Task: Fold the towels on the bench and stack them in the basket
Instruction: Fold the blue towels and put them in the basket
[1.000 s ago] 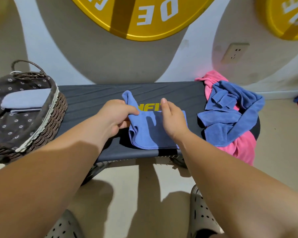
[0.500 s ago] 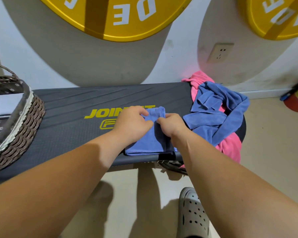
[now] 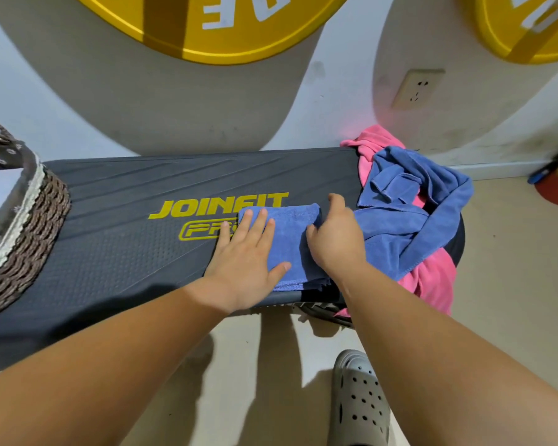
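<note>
We see the dark grey padded bench with yellow JOINFIT lettering [image 3: 110, 252] across mid-frame. The brown woven wicker basket with dotted fabric liner [image 3: 29, 226] sits at the left edge of the frame. Its inside is mostly cropped and only a pale strip shows. Right of centre, a crumpled blue towel [image 3: 409, 214] is heaped on a pink towel [image 3: 432, 284]. The small folded blue towel [image 3: 290, 239] lies centre frame, near the bench's front edge. Left hand [image 3: 245, 262] is flat, fingers straight, pressing on it. Right hand [image 3: 335, 239] is on its right edge, thumb on top; we can't tell if it grasps. Half a second ago both hands pinched the towel's far edge; the left has since flattened.
</note>
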